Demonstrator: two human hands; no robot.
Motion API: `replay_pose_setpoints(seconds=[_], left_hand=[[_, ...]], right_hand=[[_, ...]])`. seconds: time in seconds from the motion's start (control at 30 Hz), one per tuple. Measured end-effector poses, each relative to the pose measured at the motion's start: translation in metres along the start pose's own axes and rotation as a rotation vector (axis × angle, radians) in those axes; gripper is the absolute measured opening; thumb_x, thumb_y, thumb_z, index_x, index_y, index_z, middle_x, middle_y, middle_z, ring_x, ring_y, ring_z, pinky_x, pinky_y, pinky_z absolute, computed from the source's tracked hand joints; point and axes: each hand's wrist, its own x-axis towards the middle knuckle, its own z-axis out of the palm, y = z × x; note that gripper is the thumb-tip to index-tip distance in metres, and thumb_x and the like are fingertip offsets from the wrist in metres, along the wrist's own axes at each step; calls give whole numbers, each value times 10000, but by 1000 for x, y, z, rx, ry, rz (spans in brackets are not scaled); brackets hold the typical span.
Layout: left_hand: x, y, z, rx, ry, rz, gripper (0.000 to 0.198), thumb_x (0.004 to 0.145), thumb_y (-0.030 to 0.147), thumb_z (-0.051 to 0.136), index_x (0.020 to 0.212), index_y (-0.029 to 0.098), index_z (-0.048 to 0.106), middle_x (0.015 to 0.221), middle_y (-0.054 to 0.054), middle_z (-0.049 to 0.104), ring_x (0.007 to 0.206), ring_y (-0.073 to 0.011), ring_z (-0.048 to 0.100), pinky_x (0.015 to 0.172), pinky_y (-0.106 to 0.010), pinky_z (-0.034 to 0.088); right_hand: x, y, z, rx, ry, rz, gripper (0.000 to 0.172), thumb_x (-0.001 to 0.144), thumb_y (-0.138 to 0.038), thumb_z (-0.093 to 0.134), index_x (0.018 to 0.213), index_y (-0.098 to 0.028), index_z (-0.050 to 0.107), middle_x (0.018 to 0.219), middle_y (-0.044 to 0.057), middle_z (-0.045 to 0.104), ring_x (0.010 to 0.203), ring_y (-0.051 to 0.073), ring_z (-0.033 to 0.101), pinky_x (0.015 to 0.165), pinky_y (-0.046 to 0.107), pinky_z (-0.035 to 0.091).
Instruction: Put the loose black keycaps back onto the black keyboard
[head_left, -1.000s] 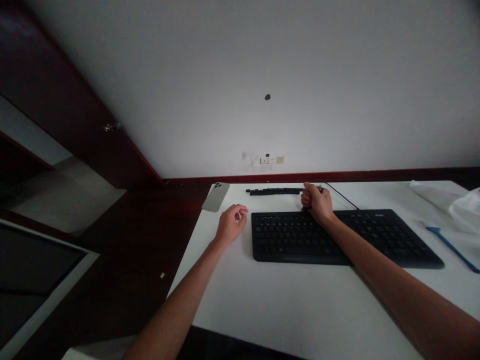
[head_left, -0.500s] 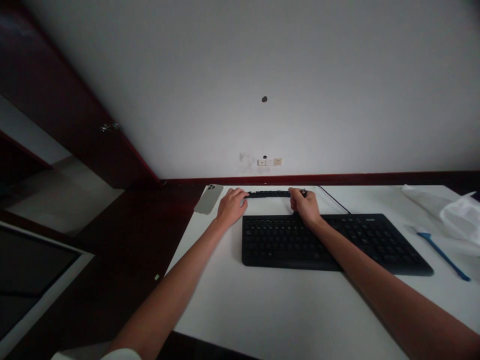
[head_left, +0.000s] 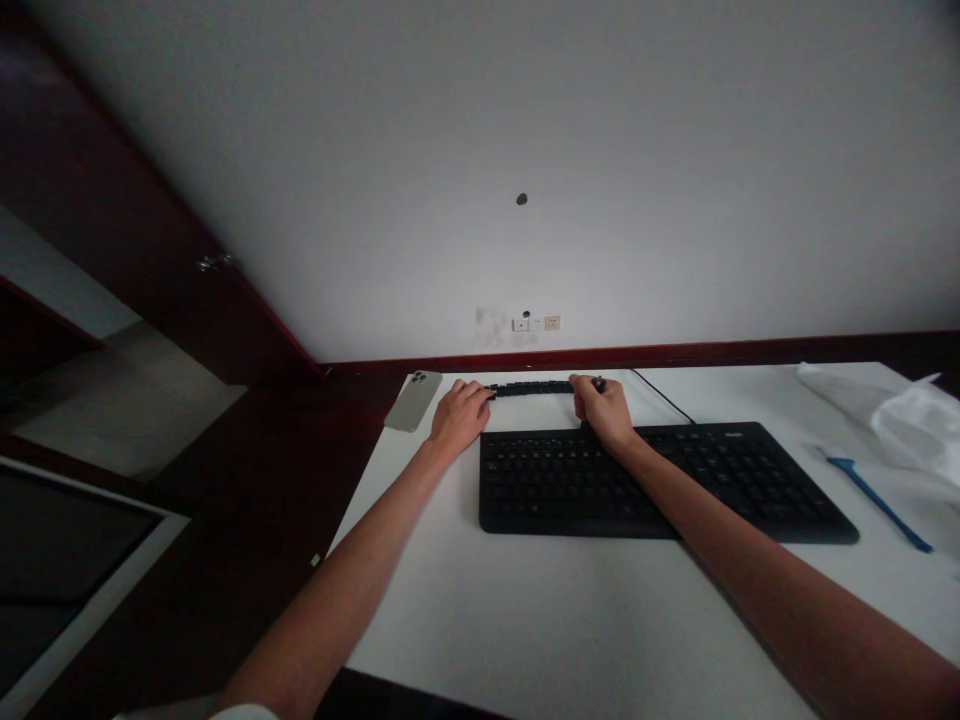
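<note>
Behind the black keyboard [head_left: 555, 490], a row of small black keycaps [head_left: 532, 388] lies on the white table. My left hand [head_left: 459, 415] is at the row's left end, with its thumb and fingertips closed around a black keycap [head_left: 490, 394]. At the right end of that row, my right hand [head_left: 606, 412] makes a fist above the keyboard's back edge. A dark slim tool [head_left: 599, 383] pokes out of the fist at the top; its kind is hidden by the fingers. My right forearm crosses over the keyboard.
A phone [head_left: 414, 400] lies face down at the table's far left corner. To the right are a blue brush [head_left: 879, 503] and a crumpled white plastic bag [head_left: 911, 415]. The keyboard cable [head_left: 664, 395] runs off the back edge, towards the wall.
The view has shifted slightly. My left fingers have drawn in a little at the row's left end; my right fist stays at its right end, still gripping the dark tool.
</note>
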Motion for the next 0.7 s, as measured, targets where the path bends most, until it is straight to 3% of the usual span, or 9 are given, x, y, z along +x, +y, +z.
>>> replay_pose_setpoints(seconds=[0.33, 0.57, 0.7], left_hand=[[-23, 4, -16, 5, -30, -23, 316, 966, 164, 582, 1240, 241, 717, 1157, -71, 708, 1107, -271, 562, 983, -412, 498], [-16, -12, -14, -176, -13, -219, 384, 873, 160, 698, 1245, 249, 678, 1208, -61, 731, 1095, -268, 635, 1003, -423, 498], [-9, -16, -11, -283, -51, -238, 387, 844, 136, 708, 1210, 256, 676, 1153, -51, 756, 1007, -236, 659, 953, -391, 507]], right_hand=[[1, 4, -1, -43, 3, -8, 469, 854, -436, 636, 482, -217, 451, 441, -14, 437, 420, 110, 389, 427, 269, 309], [-2, -5, -1, -77, 8, 4, 477, 855, -421, 625, 457, -214, 461, 432, -5, 447, 420, 113, 403, 440, 275, 317], [-2, -5, -2, -91, 2, -6, 481, 857, -430, 624, 459, -214, 460, 430, -2, 452, 425, 117, 407, 448, 279, 324]])
